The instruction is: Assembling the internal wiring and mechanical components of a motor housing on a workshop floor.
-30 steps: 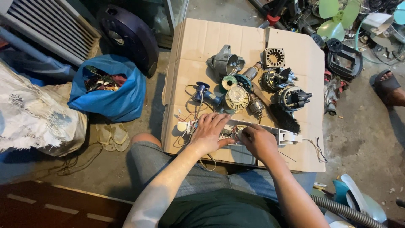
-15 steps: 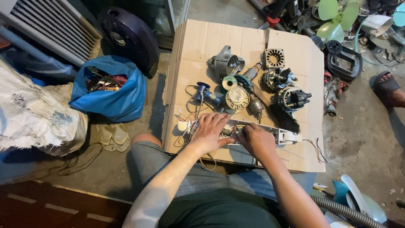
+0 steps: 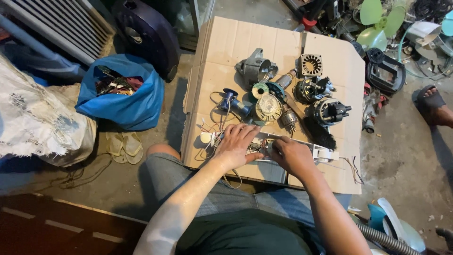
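Observation:
Both my hands rest on a long white plastic housing (image 3: 322, 153) with wires and small parts inside, lying near the front edge of a flattened cardboard sheet (image 3: 236, 42). My left hand (image 3: 236, 144) presses flat on its left end, fingers spread. My right hand (image 3: 291, 155) curls over its middle, gripping it. Thin wires (image 3: 212, 128) trail from the housing's left end. Just beyond my hands lie a round cream fan part (image 3: 269, 107), a blue motor piece (image 3: 234, 102) and a black brush (image 3: 319, 132).
Further back on the cardboard sit a grey metal housing (image 3: 256, 69), a square vented part (image 3: 311, 64) and two dark motors (image 3: 330, 111). A blue bag (image 3: 123, 97) of scrap, sandals (image 3: 123, 145) and a white sack (image 3: 37, 123) lie left. Another person's sandalled foot (image 3: 436, 106) is at right.

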